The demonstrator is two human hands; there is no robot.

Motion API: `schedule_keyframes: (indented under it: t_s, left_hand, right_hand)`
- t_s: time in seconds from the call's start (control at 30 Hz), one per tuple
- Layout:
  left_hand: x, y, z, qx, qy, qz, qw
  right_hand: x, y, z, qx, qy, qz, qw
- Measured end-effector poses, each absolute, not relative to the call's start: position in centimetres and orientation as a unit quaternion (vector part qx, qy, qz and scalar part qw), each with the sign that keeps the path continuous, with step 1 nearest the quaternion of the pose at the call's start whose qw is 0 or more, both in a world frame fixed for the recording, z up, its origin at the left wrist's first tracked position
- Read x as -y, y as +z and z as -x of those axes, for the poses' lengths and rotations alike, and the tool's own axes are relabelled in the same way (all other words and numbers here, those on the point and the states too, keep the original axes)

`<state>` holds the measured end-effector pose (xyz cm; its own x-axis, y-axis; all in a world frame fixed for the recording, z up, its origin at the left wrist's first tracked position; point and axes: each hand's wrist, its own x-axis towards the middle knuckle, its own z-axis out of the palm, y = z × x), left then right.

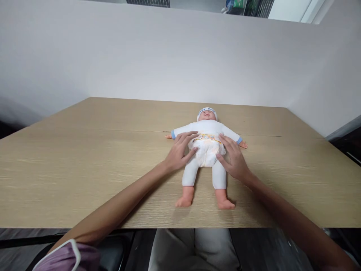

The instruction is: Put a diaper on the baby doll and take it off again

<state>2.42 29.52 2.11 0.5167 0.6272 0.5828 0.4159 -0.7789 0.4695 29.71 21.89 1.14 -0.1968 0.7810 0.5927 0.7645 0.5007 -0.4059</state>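
Note:
A baby doll [208, 125] in a white suit with blue cuffs and a white lettered hat lies on its back, feet toward me. Around its hips is a white diaper [208, 152] with an orange patterned waistband. My left hand [180, 150] rests against the diaper's left side, fingers stretched over the waistband edge and thumb apart. On the opposite side, my right hand [234, 160] touches the diaper's edge with spread fingers and thumb low near the leg opening. Nothing is gripped in either hand. The diaper's side fastenings are partly hidden by my fingers.
The doll lies on a light wooden table [84, 162] with a seam running across it. A white wall [169, 56] stands behind the far edge. A dark object [349, 139] is beside the right edge. My legs [194, 248] are below the near edge.

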Motion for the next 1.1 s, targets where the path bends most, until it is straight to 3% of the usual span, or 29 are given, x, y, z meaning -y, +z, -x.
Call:
schedule_keyframes:
  t_s: [0.13,0.3,0.47,0.67,0.9,1.1]
  left_hand:
    - [-30.6,1.9,-2.9,-0.277,0.33,-0.889,0.156]
    - [-32.8,2.2,-2.8,-0.267,0.311,-0.906,0.106]
    - [-36.8,0.6,-2.6,-0.404,0.347,-0.845,0.057]
    - [-38.4,-1.9,-2.2,-0.506,0.306,-0.803,0.069]
    - [-35.0,1.8,-3.4,-0.595,0.349,-0.684,0.239]
    - [-23.2,6.3,-2.0,-0.538,0.37,-0.672,0.349]
  right_hand:
    - [-22.9,0.9,-30.3,0.801,0.066,0.474,0.359]
    - [-26.3,2.3,-33.0,0.815,0.012,0.468,0.342]
    - [-30.8,0.5,-36.2,0.745,-0.063,0.577,0.33]
    - [-30.9,-3.0,-36.1,0.715,-0.076,0.629,0.297]
    - [-29.0,-1.0,-32.8,0.641,0.041,0.659,0.391]
    - [-21.7,1.1,-35.9,0.674,0.178,0.563,0.444]
